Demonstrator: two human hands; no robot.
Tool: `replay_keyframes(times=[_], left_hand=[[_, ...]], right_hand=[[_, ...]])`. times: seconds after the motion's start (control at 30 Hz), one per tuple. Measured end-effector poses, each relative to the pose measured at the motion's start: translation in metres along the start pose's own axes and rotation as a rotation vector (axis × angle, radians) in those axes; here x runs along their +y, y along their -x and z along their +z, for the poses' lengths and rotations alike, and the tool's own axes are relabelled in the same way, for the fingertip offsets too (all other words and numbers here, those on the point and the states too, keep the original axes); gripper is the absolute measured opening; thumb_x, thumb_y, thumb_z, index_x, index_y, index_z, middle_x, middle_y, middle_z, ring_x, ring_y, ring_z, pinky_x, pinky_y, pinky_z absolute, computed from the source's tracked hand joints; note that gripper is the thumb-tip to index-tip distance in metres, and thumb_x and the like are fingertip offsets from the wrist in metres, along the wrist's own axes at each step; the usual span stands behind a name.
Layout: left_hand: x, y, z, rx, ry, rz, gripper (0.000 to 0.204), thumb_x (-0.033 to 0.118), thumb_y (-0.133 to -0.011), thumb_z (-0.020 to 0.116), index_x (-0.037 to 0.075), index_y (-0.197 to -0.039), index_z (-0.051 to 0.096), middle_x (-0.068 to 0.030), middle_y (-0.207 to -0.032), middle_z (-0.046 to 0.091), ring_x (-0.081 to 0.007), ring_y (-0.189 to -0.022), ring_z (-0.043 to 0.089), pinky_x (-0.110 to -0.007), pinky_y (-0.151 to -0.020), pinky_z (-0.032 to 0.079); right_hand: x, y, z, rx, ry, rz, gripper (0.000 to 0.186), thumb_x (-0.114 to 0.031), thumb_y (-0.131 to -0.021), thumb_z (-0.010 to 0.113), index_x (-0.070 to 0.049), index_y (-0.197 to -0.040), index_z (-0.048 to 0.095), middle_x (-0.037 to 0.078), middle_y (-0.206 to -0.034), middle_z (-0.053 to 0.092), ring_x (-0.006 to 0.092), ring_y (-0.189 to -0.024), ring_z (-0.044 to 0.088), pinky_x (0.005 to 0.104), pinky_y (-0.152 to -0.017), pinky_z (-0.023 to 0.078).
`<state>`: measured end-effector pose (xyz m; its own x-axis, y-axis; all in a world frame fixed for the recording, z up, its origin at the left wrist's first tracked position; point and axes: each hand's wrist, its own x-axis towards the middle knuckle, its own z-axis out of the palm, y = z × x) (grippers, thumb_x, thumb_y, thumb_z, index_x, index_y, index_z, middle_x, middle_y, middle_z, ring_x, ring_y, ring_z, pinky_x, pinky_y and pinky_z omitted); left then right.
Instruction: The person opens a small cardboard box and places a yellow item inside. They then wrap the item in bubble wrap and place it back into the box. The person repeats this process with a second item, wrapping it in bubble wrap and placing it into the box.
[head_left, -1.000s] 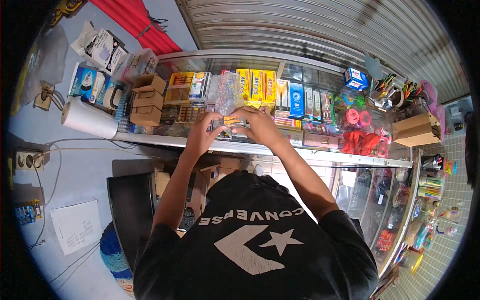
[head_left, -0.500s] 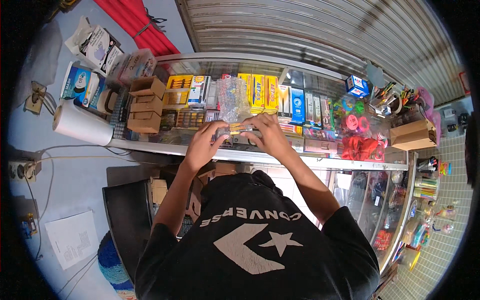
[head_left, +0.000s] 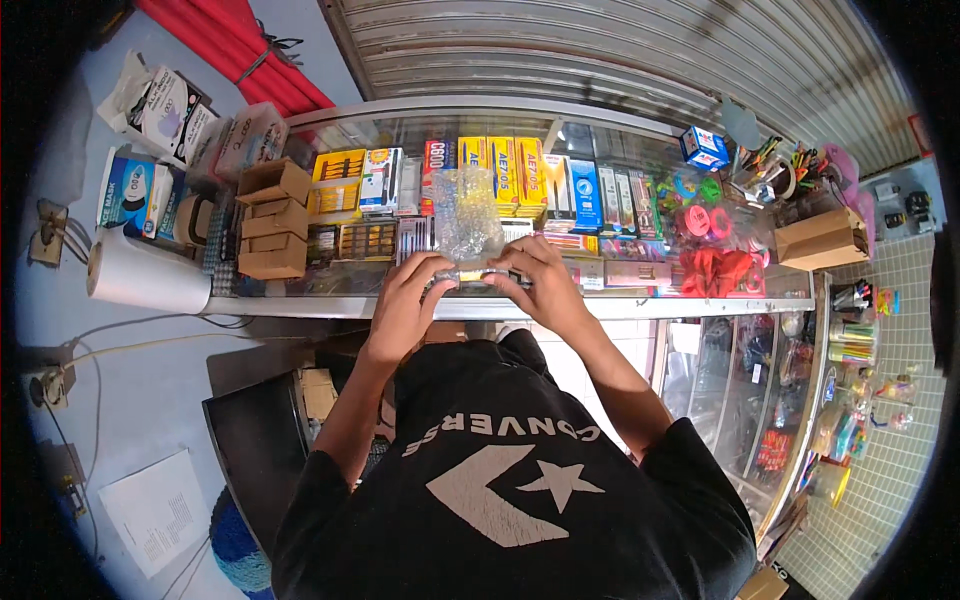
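Note:
A sheet of clear bubble wrap (head_left: 467,215) lies on the glass-topped counter, stretching away from my hands. At its near end, a small bundle (head_left: 470,275) is rolled in the wrap, with a yellowish strip showing through. My left hand (head_left: 405,300) grips the bundle's left end between thumb and fingers. On the right end, my right hand (head_left: 543,285) pinches it the same way. The bundle is just inside the counter's front edge. What is inside the wrap cannot be made out clearly.
Small brown cardboard boxes (head_left: 273,220) and a white roll (head_left: 150,275) are at the counter's left. Yellow boxes (head_left: 502,175) show behind the wrap. To the right are red fabric pieces (head_left: 715,270) and an open brown box (head_left: 823,240). A black monitor (head_left: 250,430) stands below left.
Both hands have drawn slightly closer to the counter's front edge with the bundle. The yellow-orange contents, plainer before, are now more covered by the wrap. The view has shifted a little.

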<state>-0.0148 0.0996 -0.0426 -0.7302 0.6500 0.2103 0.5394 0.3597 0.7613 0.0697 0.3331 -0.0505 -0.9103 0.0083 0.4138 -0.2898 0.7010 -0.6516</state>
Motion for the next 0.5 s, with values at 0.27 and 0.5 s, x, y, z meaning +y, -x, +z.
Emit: replay_keyframes(times=[0.27, 0.5], left_hand=[[-0.002, -0.01, 0.006, 0.084, 0.027, -0.077, 0.021, 0.013, -0.099, 0.07, 0.001, -0.115, 0.063, -0.0173, -0.104, 0.071, -0.0327, -0.091, 0.071, -0.04, -0.078, 0.055], [-0.001, -0.018, 0.016, 0.193, -0.002, -0.151, 0.022, 0.014, -0.099, 0.072, 0.002, -0.114, 0.062, -0.0184, -0.1, 0.069, -0.0283, -0.087, 0.069, -0.038, -0.075, 0.056]], right_hand=[[0.006, -0.005, 0.013, 0.001, -0.004, 0.15, 0.025, -0.028, -0.093, 0.077, -0.004, -0.099, 0.075, 0.011, -0.09, 0.071, 0.0311, -0.089, 0.064, 0.0412, -0.086, 0.045], [-0.01, -0.026, 0.01, 0.003, 0.051, 0.398, 0.021, -0.019, -0.09, 0.08, -0.002, -0.098, 0.072, 0.013, -0.093, 0.07, 0.0283, -0.084, 0.066, 0.0404, -0.078, 0.051]])
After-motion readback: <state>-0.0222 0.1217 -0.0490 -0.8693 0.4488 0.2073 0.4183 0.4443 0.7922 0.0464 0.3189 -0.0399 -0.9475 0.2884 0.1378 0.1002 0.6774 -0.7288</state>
